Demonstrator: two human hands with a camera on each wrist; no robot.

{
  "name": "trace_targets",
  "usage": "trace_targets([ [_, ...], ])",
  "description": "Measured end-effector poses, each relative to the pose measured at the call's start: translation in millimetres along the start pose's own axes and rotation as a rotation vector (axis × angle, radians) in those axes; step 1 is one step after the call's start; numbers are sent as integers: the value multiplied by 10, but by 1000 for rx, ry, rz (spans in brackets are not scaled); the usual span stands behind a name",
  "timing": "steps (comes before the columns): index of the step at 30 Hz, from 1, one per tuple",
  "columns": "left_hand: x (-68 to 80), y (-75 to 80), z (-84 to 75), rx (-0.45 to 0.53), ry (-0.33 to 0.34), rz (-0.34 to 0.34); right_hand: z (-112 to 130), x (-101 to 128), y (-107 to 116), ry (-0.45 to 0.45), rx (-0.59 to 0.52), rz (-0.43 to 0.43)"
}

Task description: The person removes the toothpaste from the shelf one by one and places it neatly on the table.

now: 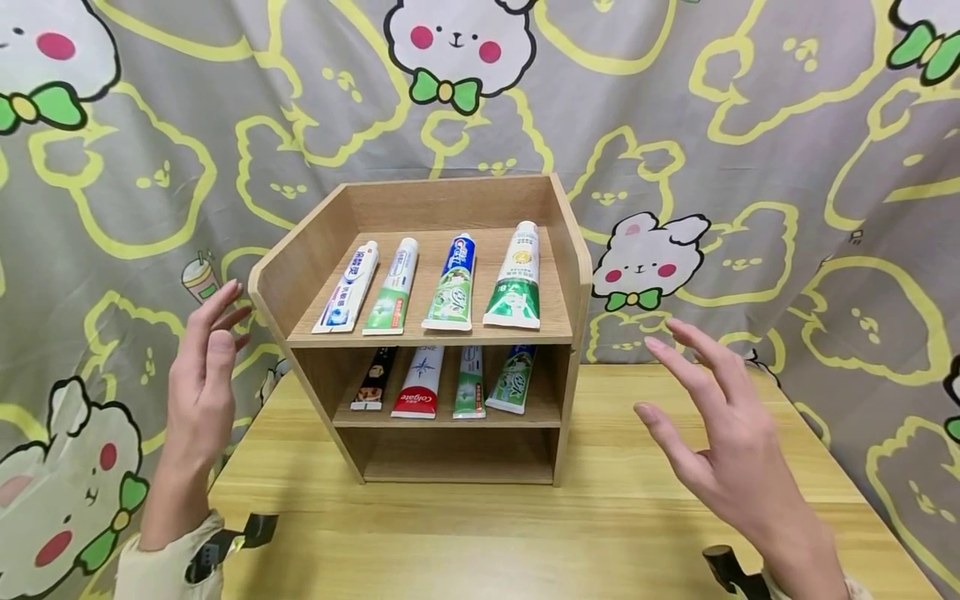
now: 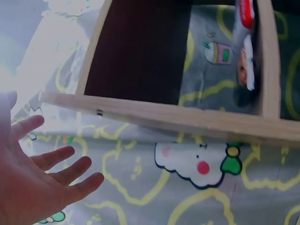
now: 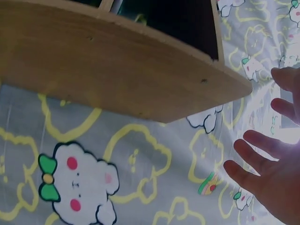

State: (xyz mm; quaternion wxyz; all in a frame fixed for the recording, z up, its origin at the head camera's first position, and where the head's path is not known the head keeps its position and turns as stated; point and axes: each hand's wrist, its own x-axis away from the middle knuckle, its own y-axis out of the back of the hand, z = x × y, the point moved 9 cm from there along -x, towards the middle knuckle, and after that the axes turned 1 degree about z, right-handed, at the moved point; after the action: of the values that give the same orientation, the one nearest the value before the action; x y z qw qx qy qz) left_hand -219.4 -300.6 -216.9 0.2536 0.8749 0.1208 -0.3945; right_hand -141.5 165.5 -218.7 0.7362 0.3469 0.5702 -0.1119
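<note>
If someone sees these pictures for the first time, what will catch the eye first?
Most likely the wooden shelf in the middle of the table, with four toothpaste tubes lying side by side on its top board and four more on the board below. Next, the left hand and right hand, raised open on either side of it and holding nothing. Behind everything hangs a grey curtain with cartoon rabbits.

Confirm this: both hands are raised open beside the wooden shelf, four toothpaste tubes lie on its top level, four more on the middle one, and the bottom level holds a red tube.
Wrong on one point. The head view shows the bottom level of the wooden shelf holding nothing; the red tube lies on the middle level. Left hand and right hand are open beside it.
</note>
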Motion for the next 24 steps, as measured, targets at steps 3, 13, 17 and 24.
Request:
trace_targets([
  [3,-66,-34,-11,72,32,15,66,-66,-29,26,-23,-18],
  [13,-286,-67,-34,445,138,0,147,-274,-187,55,-73,-31],
  [17,-336,-86,-17,452,136,3,165,-345,-266,56,-88,-23],
  [24,-434,-118,41,447,129,9,304,-509,-428,103,-99,17],
])
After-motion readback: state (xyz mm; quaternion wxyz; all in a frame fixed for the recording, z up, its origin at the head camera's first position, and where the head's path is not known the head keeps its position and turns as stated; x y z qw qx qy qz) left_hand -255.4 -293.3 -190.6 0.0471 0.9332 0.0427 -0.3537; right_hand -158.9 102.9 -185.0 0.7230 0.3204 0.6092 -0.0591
